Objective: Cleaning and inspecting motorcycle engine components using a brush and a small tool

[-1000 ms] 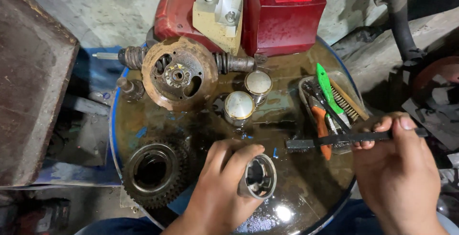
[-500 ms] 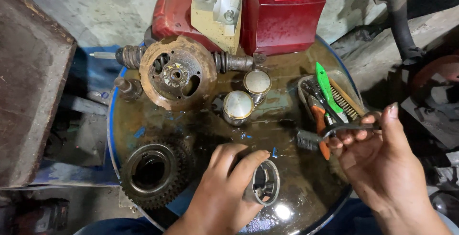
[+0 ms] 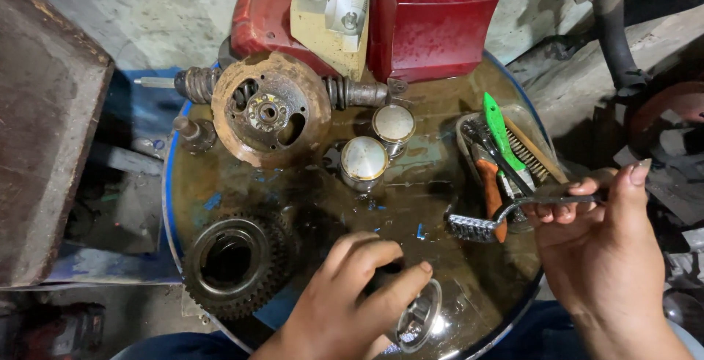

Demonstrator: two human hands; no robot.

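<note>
My left hand (image 3: pixel 345 301) grips a small round metal part (image 3: pixel 418 320), a shiny cylinder with its open end facing up, low on the oily drum top (image 3: pixel 411 206). My right hand (image 3: pixel 609 257) holds a small wire brush (image 3: pixel 484 224) by its thin metal handle; the bristle head points left, just above the drum top and a short way above and to the right of the cylinder.
A red engine (image 3: pixel 367 15) with a rusty flywheel (image 3: pixel 268 111) stands at the back. Two pistons (image 3: pixel 364 160) sit mid-drum, a black gear ring (image 3: pixel 235 261) at front left. A tray (image 3: pixel 513 147) holds pliers, a green-handled tool and a brush.
My right hand has turned the wire brush so its head swings down and left toward the cylinder. My left hand has tilted the cylinder slightly.
</note>
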